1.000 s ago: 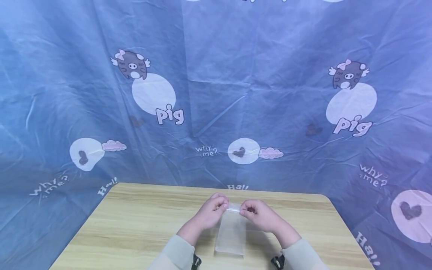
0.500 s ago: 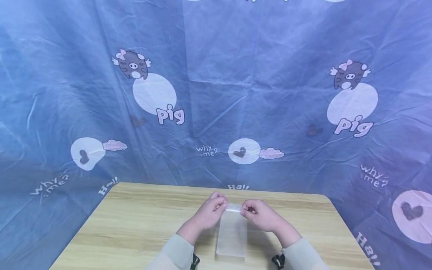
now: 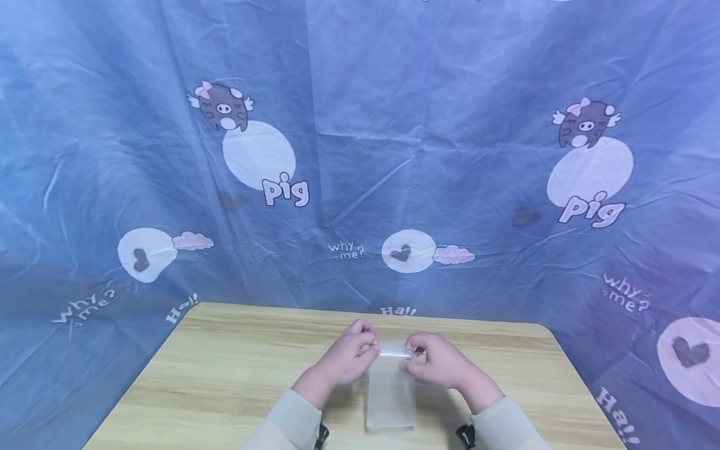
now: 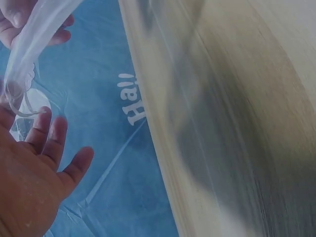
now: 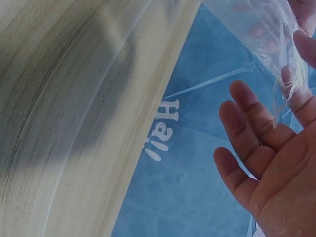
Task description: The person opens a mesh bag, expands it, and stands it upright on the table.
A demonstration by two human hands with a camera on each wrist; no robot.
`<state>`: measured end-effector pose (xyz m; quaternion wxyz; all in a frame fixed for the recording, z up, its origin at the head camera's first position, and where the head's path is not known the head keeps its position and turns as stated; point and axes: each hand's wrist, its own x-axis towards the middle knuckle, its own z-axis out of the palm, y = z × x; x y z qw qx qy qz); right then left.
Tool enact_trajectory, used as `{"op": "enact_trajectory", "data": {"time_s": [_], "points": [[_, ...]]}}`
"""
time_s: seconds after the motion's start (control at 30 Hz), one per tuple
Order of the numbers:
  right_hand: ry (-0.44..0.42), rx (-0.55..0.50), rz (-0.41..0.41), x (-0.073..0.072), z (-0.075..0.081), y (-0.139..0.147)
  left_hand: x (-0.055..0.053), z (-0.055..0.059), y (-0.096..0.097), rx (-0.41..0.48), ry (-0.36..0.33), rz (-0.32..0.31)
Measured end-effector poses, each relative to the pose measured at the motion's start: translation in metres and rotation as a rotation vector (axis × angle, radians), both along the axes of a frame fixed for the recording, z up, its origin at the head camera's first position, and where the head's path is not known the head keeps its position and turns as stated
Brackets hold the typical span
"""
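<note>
A sheer whitish mesh drawstring bag (image 3: 390, 400) hangs between my hands over the table, its gathered top edge uppermost. My left hand (image 3: 350, 356) pinches the left end of that top between thumb and index finger. At the right end, my right hand (image 3: 441, 361) has thumb and index finger around the edge, their tips slightly apart. Thin drawstring loops (image 5: 282, 106) dangle by the right index finger in the right wrist view, where the other fingers spread away from the bag. Another cord loop (image 4: 25, 112) shows beside the left fingers in the left wrist view.
The pale wood-grain table (image 3: 225, 375) ends at a straight back edge beyond my hands. Behind it hangs a blue printed cloth (image 3: 360, 187), with further cloth along both sides. Dark wrist straps (image 3: 465, 435) show below the sleeves (image 3: 500, 425).
The bag's lower end has swung slightly to the right. My right thumb has moved down from the index finger, and cord now shows between them. The left hand keeps its pinch, almost unmoved.
</note>
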<state>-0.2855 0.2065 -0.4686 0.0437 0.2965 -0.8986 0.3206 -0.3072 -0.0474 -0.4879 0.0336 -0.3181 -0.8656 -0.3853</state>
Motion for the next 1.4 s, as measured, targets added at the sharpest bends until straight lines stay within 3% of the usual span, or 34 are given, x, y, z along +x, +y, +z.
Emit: {"op": "enact_trajectory", "data": {"time_s": [0.17,0.4,0.57,0.8,0.97,1.07,1.27,1.4], "points": [[-0.017,-0.007,-0.019,0.002,0.001,-0.003,0.001,-0.003,0.0,-0.004,0.005,0.017],[-0.111,-0.155,-0.013,0.002,0.005,-0.005,0.002,-0.006,0.005,0.091,-0.04,0.025],[-0.123,-0.241,-0.029,0.001,0.008,-0.007,0.001,-0.002,0.008,0.226,-0.142,0.02],[-0.189,-0.331,-0.114,0.001,0.011,-0.011,0.0,0.0,0.012,0.473,-0.31,0.059],[-0.184,-0.388,-0.139,0.0,0.011,-0.012,-0.001,0.001,0.014,0.637,-0.397,0.039],[-0.188,-0.415,-0.141,-0.001,0.012,-0.012,0.0,-0.001,0.015,0.654,-0.429,0.03],[-0.19,-0.436,-0.132,-0.002,0.015,-0.012,0.004,-0.007,0.018,0.578,-0.437,0.059],[-0.213,-0.476,-0.149,-0.001,0.013,-0.011,0.005,-0.008,0.02,0.609,-0.44,0.084]]}}
